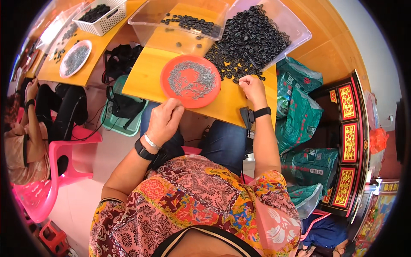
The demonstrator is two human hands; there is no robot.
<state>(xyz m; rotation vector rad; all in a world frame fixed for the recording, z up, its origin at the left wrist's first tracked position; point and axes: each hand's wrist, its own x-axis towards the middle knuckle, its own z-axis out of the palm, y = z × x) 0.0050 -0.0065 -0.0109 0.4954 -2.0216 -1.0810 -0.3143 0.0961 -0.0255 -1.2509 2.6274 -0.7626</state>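
In the head view, the left hand (165,122) is at the near rim of the red plate (166,88), its fingers bent narrow. The right hand (253,88) is also narrow, just beside the black oval pieces (252,38). Whether either holds something, I cannot tell. Small grey metal pieces (204,80) lie in the plate, upon the desk (143,70).

I see by bright light, harshest at the upper left, where glare washes out detail. Pale highlights streak the clear rectangular plastic bin (147,17). Darkness rings my fisheye view, edges of the yellow wooden tabletop (145,70) bend, and heaped small black discs (254,38) merge softly.
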